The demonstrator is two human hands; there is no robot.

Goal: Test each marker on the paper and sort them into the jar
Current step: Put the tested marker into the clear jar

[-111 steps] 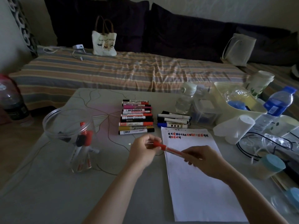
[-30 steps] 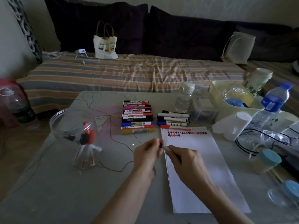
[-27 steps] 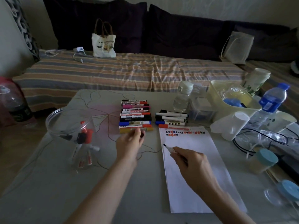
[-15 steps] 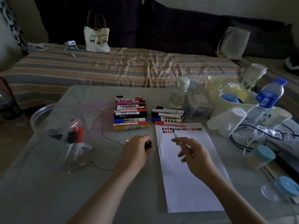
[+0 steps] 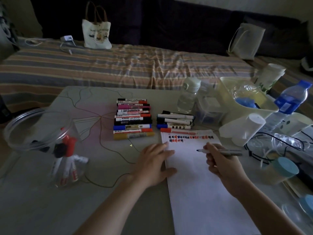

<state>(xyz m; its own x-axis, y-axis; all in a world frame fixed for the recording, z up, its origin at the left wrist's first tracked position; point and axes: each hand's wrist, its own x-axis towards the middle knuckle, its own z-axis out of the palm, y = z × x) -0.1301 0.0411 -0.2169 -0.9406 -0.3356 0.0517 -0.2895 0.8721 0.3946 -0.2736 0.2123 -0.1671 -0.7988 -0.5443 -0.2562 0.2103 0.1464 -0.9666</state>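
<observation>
While the right hand pinches an uncapped marker in a writing grip, its fingers clamped around the barrel, the blue tip points left and sits just above or on the sheet of paper; contact cannot be told. The left hand lies palm down at the paper's left edge, fingers spread and flat, fingertips resting on the sheet's upper left corner; whether it hides a cap beneath cannot be told.

Two short rows of red, blue and black test marks run along the top edge of the paper, which lies at the table's near right. An orange-red marker lies across that top edge. Just beyond it is a small group of white-barrelled markers, and to their left a longer row of whiteboard markers, lying side by side near the middle of the table, a yellow one nearest.

Near the table's left edge stands a clear plastic jar, open-topped, with several red- and black-capped markers standing inside. Bottles, cups and a pale tub crowd the table's right side, well apart from the jar.
</observation>
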